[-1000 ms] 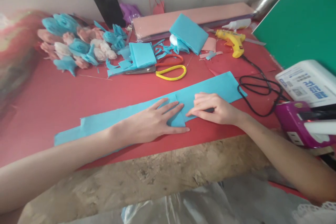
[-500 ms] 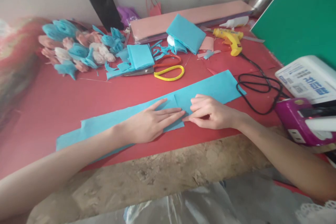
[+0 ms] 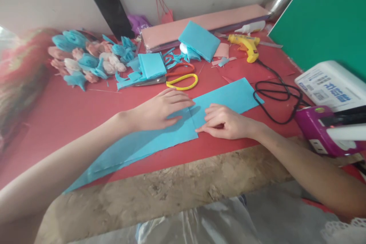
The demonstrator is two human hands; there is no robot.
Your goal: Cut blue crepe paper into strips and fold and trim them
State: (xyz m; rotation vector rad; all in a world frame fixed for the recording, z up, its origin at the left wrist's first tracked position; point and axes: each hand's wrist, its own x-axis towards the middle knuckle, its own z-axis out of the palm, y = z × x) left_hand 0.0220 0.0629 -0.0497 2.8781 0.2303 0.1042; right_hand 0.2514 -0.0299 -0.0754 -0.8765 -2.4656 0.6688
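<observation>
Long blue paper [image 3: 154,141] lies folded in layers on the red tabletop, its upper layer ending in a straight edge near the middle. Over its far edge is my left hand [image 3: 164,110], palm down with fingers spread, holding nothing. My right hand [image 3: 225,122] rests on the paper just right of that layer's edge. Its thumb and index finger are pressed together at the layer's near corner, the other fingers curled. Whether paper is caught between those fingertips is too small to tell.
Scissors [image 3: 183,82] lie beyond the paper beside blue squares [image 3: 152,65] and scraps. Blue, pink and white paper flowers [image 3: 88,61] are at the back left. A yellow glue gun [image 3: 247,45], its black cord, a white box [image 3: 328,85] and a purple power strip [image 3: 317,129] are rightward.
My left hand has lifted and shifted toward the paper's far edge. The left part of the upper layer has swung nearer to the front. My right hand stays at the layer's corner.
</observation>
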